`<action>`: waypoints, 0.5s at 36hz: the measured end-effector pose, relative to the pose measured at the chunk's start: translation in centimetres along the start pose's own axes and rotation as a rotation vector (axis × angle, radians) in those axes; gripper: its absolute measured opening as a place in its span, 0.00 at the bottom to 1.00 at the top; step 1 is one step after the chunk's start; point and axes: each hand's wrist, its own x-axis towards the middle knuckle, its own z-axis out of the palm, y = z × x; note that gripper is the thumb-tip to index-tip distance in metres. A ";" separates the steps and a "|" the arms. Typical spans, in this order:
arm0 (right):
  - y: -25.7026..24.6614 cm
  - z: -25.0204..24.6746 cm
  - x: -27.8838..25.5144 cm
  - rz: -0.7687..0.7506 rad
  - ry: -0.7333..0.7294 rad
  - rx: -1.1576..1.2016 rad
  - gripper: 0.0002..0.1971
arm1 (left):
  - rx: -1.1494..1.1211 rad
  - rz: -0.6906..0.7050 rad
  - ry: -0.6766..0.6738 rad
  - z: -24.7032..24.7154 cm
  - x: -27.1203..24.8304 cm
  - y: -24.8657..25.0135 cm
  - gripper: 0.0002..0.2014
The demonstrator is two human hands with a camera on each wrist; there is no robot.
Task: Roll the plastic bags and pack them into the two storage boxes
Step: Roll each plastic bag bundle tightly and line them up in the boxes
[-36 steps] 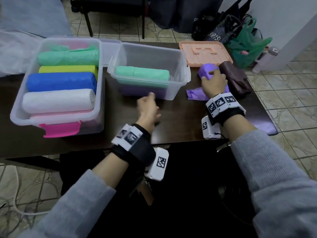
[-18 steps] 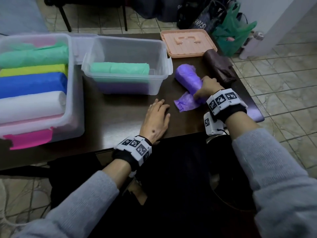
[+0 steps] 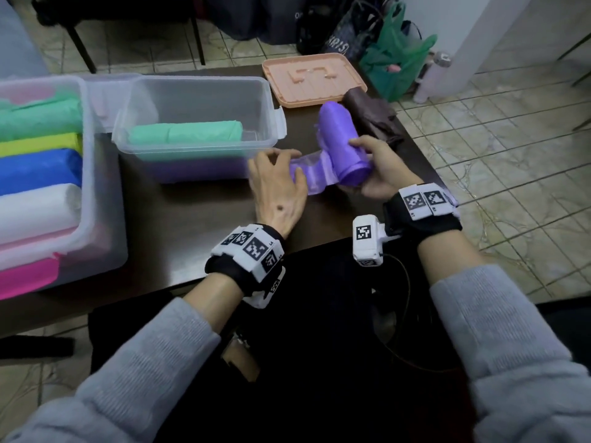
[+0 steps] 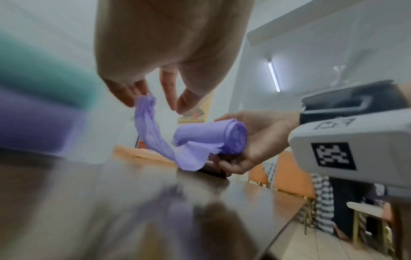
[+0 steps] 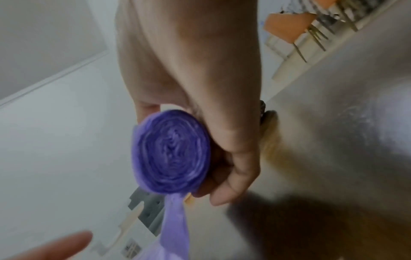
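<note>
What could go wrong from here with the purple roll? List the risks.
1. The right hand grips only the near end of the purple roll, so the far end may loosen.
2. The left hand pinches the loose tail by its tip, and thin plastic may slip free.
3. The brown roll lies right behind and near the table edge; a nudge might push it off.

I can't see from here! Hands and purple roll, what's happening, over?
Right hand grips purple roll. Left hand pinches its loose tail. Small box has room; nothing blocking.
</note>
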 end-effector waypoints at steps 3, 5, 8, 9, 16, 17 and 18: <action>0.1 -0.7 -1.0 -0.046 -0.086 0.198 0.11 | -0.024 -0.074 -0.056 0.5 -0.3 1.0 0.15; 0.3 -0.7 -1.5 -0.070 -0.155 0.241 0.12 | -0.075 -0.146 -0.097 1.0 -0.5 1.6 0.16; 0.5 -0.7 -1.8 -0.144 -0.207 0.310 0.13 | -0.170 -0.235 -0.142 1.3 -0.6 2.5 0.19; 0.6 -0.7 -1.9 -0.165 -0.215 0.333 0.14 | -0.187 -0.231 -0.151 1.4 -0.6 2.7 0.19; 0.7 -1.3 -2.0 -0.221 -0.254 0.481 0.23 | -0.290 -0.321 -0.202 2.5 0.6 3.5 0.23; 0.7 -1.2 -2.0 -0.228 -0.234 0.471 0.23 | -0.332 -0.433 -0.256 2.8 1.1 3.4 0.31; 0.7 -1.2 -1.9 -0.230 -0.205 0.438 0.25 | -0.416 -0.562 -0.326 3.0 1.4 3.5 0.38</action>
